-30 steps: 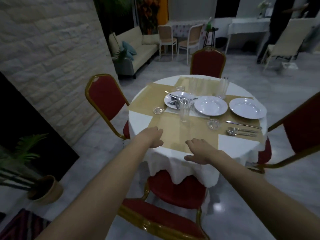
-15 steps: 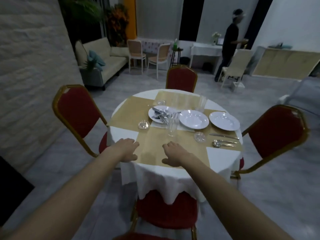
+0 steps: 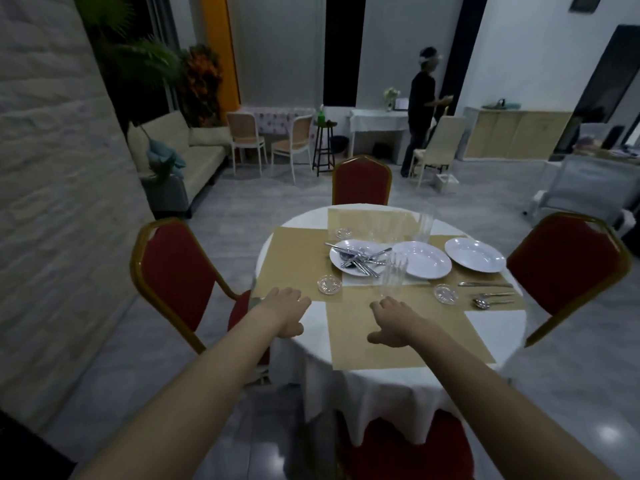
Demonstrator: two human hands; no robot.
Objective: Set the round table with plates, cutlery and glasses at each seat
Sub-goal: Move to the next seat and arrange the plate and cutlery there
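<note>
Round table [image 3: 491, 327]: report location. (Desk)

Directly ahead of me, under a white cloth with tan placemats [image 3: 349, 323]. 4 red chairs [image 3: 173, 282] stand around it. (Operator)

Hands? (Desk)

Left hand [image 3: 284, 311]: at the near-left edge over the white cloth, fingers loosely curled, holding nothing. Right hand [image 3: 394, 318]: over the near placemat, fingers loosely curled, thumb out, also holding nothing. I cannot tell whether either hand touches the cloth. (Operator)

Tableware? (Desk)

3 white plates [image 3: 424, 261] lie in a row across the middle. The left one carries a pile of cutlery [image 3: 360, 263]. 1 glass [image 3: 393, 275] stands upright just beyond my right hand, in front of the middle plate. A stack of glasses [image 3: 426, 221] stands behind that plate. 3 small clear dishes [image 3: 329, 284] sit on the placemats. At the right seat, a knife [image 3: 485, 284] and then a fork and spoon [image 3: 482, 303] lie near the right plate. (Operator)
</note>
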